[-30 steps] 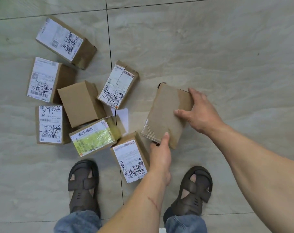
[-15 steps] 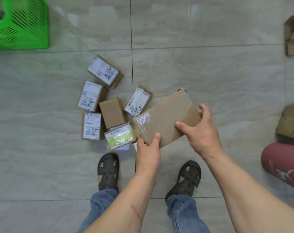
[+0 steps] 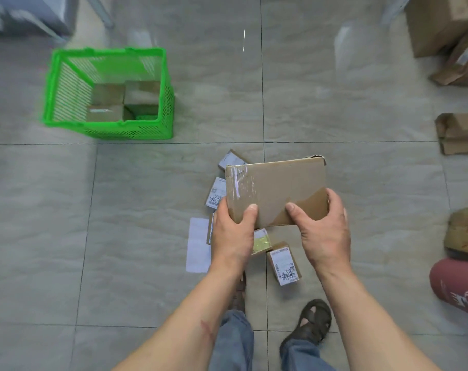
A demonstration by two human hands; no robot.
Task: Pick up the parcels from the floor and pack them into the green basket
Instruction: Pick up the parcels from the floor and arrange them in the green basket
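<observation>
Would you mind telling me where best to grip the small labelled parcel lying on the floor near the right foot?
Probably across its two long sides, coming straight down from above. The small parcel lies flat with its label up, its long sides look free of the neighbouring boxes, and it seems narrow enough for one hand to span.

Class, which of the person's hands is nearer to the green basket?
Left. The left hand grips the held parcel's near-left corner, on the side toward the green basket; the right hand grips the near-right corner, farther away.
</observation>
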